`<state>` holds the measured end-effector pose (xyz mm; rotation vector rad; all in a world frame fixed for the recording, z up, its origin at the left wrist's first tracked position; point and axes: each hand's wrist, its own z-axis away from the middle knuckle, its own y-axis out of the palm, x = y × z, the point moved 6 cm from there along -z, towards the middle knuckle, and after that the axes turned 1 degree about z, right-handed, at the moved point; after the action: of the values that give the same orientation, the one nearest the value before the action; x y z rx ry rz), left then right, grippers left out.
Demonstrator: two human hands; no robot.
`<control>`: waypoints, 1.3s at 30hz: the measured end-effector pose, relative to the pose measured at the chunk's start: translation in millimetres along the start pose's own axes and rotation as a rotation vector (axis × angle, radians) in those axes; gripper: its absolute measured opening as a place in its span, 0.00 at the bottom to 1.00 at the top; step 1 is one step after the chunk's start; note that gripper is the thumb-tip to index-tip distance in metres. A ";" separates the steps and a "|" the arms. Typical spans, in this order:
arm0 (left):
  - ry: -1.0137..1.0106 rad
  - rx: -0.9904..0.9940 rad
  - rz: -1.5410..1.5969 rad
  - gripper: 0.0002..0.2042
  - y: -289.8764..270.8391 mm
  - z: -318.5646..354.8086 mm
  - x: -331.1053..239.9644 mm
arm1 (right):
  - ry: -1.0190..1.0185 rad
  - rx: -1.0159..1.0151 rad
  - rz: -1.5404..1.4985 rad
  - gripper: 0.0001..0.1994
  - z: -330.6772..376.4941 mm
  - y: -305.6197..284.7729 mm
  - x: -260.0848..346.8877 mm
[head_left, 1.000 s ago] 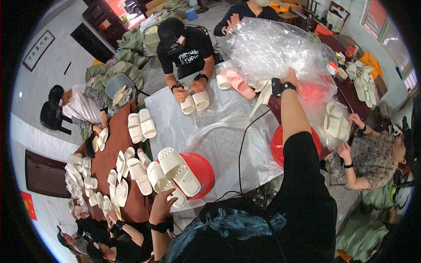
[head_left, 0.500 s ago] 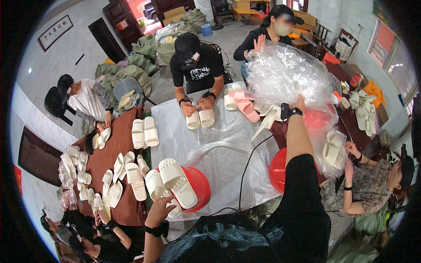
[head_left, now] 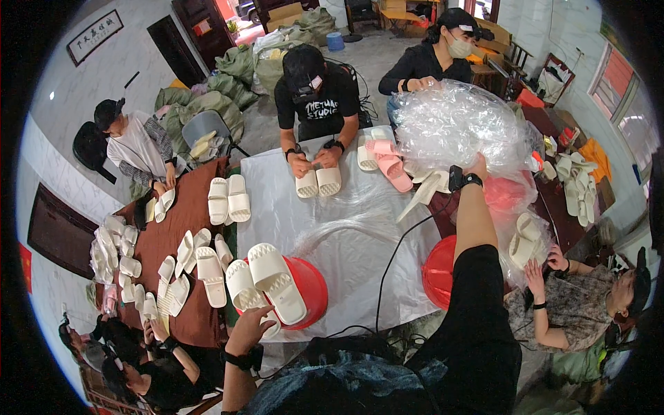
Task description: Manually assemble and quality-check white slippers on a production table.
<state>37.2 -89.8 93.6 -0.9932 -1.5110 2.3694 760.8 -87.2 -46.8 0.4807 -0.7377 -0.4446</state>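
Note:
My left hand (head_left: 249,332) is at the near side of the table, its fingers apart beside a group of cream slippers (head_left: 277,280). These slippers rest on a round red stool or bucket lid (head_left: 312,294), soles partly propped up. I cannot make out whether the fingertips touch the lowest slipper. Stretched far forward, my right hand (head_left: 477,168) meets the near edge of a big heap of clear plastic bags (head_left: 460,128). Its fingers are partly lost against the plastic, so their grip is unclear. Pink slippers (head_left: 389,166) lie left of the heap.
Across the table a person (head_left: 315,104) handles a pair of cream slippers (head_left: 318,182). Another person (head_left: 439,62) is behind the bags. Further people work at left and right. A second red bucket (head_left: 439,273) stands by my right arm; a black cable (head_left: 387,270) crosses the white sheet (head_left: 353,256).
The person behind the bags has lowered a raised hand onto the heap. At right, a person's hand has shifted to the bagged slippers. My hands stay in nearly the same places.

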 end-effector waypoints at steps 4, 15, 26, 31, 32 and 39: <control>0.174 0.025 -0.007 0.20 -0.3 -31.7 -20.1 | -0.388 0.010 0.281 0.31 -72.1 -53.9 95.6; 0.162 0.022 -0.005 0.19 -3.3 -22.7 -28.2 | -0.220 0.012 0.034 0.26 -12.1 -40.2 52.4; 0.141 0.023 0.025 0.20 -1.1 -17.0 -17.8 | -0.259 0.154 -0.123 0.28 -10.5 -21.1 47.8; 0.100 0.012 0.020 0.20 -1.0 -10.0 -8.2 | -0.197 0.118 0.117 0.31 -9.6 -19.1 35.7; 0.100 0.007 0.020 0.20 -2.3 -6.5 -9.0 | -0.197 0.138 0.132 0.33 -8.7 -14.4 32.6; 0.124 0.000 0.025 0.19 3.9 5.7 16.7 | -0.221 0.057 0.275 0.39 -13.9 -23.1 31.0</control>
<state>21.8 -88.2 84.4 -1.1424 -1.4628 2.2768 786.3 -119.0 -52.3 0.3792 -1.0165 -0.2203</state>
